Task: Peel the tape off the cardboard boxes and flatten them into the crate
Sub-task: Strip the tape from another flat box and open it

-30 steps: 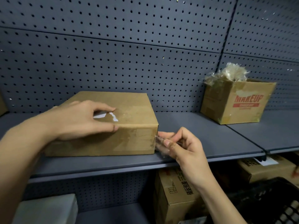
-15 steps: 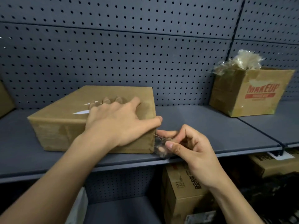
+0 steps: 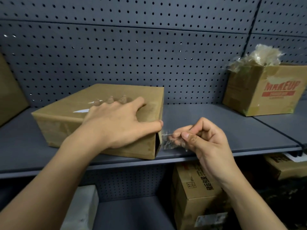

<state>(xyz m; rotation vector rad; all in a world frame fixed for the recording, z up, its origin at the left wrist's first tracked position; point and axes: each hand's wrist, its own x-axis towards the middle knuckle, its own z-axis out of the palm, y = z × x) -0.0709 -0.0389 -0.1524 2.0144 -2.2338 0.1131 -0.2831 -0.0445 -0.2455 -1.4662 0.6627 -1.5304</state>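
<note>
My left hand (image 3: 116,123) pressed flat on the box (image 3: 69,117); right fingers (image 3: 188,136) pinched seemingly clear tape (image 3: 166,142), liable to tear if jerked.

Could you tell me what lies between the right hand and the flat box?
Clear tape, pinched by the right hand, reaches the flat box; head view shows it.

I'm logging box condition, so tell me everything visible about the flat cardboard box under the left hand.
The flat cardboard box is brown, low and wide, lying angled on the grey shelf, with a white label scrap on top. The left hand presses its top; its right end gapes slightly where the right hand pinches clear tape.
</note>
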